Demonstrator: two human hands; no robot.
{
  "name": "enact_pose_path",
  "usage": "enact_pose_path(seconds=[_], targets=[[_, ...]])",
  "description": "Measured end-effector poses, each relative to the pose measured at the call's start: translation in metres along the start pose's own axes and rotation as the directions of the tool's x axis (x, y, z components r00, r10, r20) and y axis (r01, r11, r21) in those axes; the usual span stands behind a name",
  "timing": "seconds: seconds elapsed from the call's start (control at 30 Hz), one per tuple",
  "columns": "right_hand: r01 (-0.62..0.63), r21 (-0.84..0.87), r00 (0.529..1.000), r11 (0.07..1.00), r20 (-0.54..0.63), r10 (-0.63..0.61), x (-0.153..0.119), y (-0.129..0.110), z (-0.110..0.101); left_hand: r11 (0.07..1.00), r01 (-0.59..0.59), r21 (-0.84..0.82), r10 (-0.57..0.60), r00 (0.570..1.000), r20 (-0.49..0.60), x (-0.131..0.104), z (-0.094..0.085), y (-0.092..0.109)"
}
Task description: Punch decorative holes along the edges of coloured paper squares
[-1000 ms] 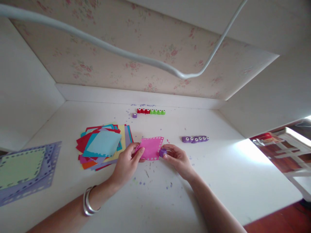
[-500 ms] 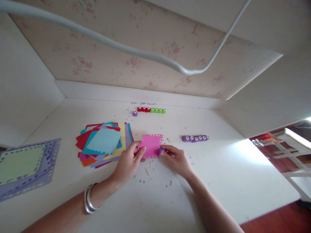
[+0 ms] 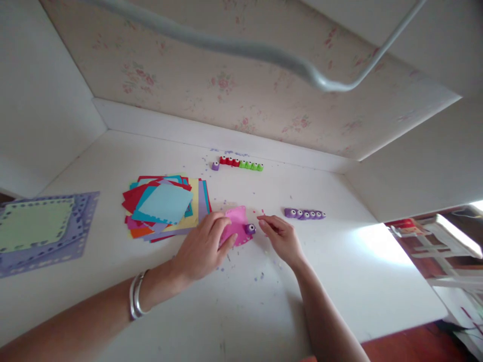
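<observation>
A pink sheet (image 3: 237, 221) with small punched holes along its edges lies on the white table. My left hand (image 3: 206, 244) grips its left side between thumb and fingers. A purple punch (image 3: 250, 229) with a white and black top sits at the sheet's right edge, touched by neither hand. Just right of the punch is my right hand (image 3: 279, 236), its thumb and index finger pinched together; anything between the tips is too small to make out.
Stacked coloured sheets (image 3: 164, 203) lie left of my hands, and punched green (image 3: 35, 223) and purple sheets (image 3: 88, 211) farther left. Red and green punches (image 3: 241, 163) line the back, with one purple punch (image 3: 215, 166) beside them. Several purple punches (image 3: 305, 214) stand at right.
My right hand has let go of the purple punch and moved slightly right. My left hand has shifted over more of the pink sheet, which now looks bent. The head view has tilted.
</observation>
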State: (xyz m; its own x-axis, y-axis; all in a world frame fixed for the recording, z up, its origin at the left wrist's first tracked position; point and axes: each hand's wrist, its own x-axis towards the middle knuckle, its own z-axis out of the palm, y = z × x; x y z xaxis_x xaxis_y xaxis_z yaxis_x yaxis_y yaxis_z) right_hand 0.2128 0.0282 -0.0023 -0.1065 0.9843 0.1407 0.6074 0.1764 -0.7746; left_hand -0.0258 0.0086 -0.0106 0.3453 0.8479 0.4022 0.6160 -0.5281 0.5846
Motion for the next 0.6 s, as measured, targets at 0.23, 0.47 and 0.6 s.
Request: enact_pose_path(seconds=[0.23,0.47,0.6], targets=[[0.031,-0.004,0.992,0.999,0.121,-0.031,0.007,-0.004,0.009,0.956,-0.263,0.129,0.240,0.956,0.168,-0.002,0.001,0.002],[0.018,0.024,0.989,1.000,0.150,-0.021,0.005,-0.006,0.001,0.965,-0.240,0.107,0.195,0.927,0.321,-0.009,0.010,-0.002],[-0.010,0.016,0.990,1.000,0.142,0.008,0.004,-0.004,-0.001,0.964,-0.237,0.118,0.191,0.931,0.312,-0.011,0.011,-0.002]])
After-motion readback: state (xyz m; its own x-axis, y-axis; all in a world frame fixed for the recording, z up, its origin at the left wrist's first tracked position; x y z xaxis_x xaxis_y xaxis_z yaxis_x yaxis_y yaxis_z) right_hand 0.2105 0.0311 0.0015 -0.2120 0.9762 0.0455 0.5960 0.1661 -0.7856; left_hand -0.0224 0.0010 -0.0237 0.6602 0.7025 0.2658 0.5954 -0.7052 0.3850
